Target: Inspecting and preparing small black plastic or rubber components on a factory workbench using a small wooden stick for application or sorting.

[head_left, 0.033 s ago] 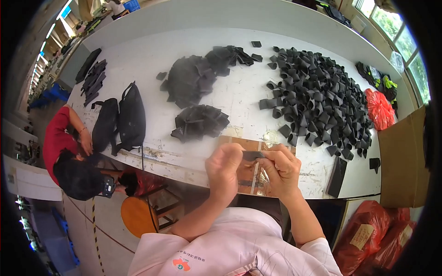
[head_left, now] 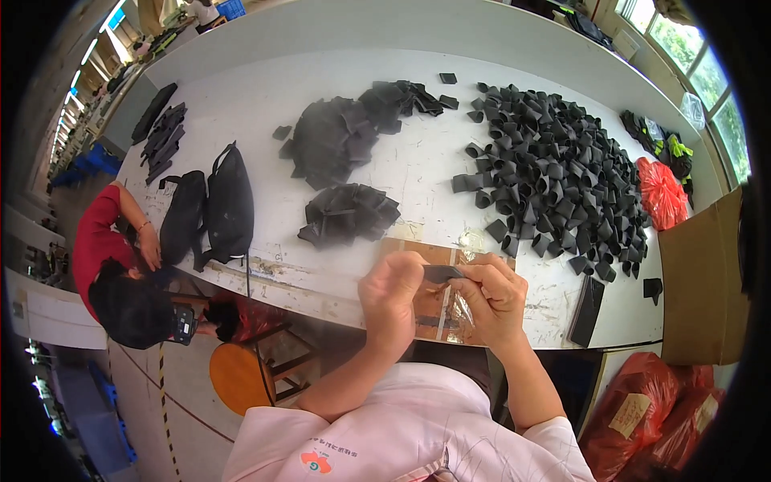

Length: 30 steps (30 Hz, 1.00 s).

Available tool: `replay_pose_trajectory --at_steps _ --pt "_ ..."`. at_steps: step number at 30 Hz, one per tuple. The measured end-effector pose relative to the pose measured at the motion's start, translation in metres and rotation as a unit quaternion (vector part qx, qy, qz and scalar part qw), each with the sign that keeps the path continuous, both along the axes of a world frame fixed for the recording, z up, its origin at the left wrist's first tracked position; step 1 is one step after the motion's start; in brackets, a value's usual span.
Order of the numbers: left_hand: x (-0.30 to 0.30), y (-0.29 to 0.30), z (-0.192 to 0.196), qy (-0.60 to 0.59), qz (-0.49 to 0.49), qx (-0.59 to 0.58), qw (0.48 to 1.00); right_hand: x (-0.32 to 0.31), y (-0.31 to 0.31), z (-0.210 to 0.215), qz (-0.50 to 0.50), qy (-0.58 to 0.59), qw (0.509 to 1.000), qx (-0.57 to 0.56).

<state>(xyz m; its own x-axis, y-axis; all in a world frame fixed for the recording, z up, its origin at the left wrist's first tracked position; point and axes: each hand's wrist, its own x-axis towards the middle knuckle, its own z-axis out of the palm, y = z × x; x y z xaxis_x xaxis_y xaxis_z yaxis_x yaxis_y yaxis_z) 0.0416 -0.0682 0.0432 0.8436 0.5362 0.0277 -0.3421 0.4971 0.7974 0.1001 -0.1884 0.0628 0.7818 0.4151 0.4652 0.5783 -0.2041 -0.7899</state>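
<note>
Between both hands, just above the table's near edge, is a small black fabric piece (head_left: 440,274). My left hand (head_left: 392,293) grips its left end with closed fingers. Thumb and fingers of my right hand (head_left: 491,293) pinch its right end. Under the hands lies a brown board (head_left: 431,309) crossed with clear tape. Flat dark pieces form a small pile (head_left: 350,213) beyond my left hand, with a larger heap (head_left: 329,140) farther back. To the right spreads a big heap of black pieces bent into loops (head_left: 554,173).
Two black pouches (head_left: 229,201) lie left on the white table (head_left: 277,277). A person in red (head_left: 100,225) sits at the left edge, near a round orange stool (head_left: 241,377). At right are a cardboard box (head_left: 703,281), a red bag (head_left: 662,193) and larger red bags (head_left: 630,410) below.
Both hands keep their grip on the black piece, and the right fingers have shifted very slightly. The seated person has moved a little.
</note>
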Motion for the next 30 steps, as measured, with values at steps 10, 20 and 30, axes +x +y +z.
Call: replay_pose_trajectory --at_steps 10,20,30 --pt "-0.003 -0.001 -0.007 0.013 -0.002 0.038 0.999 0.001 0.004 -0.012 -0.005 -0.029 1.0 0.004" --pt "0.036 0.026 -0.071 0.167 0.06 0.437 0.882 0.054 -0.018 0.012 -0.03 0.307 0.9 0.306" --pt "0.102 0.094 -0.13 0.44 0.105 0.736 0.503 -0.008 -0.033 -0.071 -0.07 0.413 0.905 0.07"
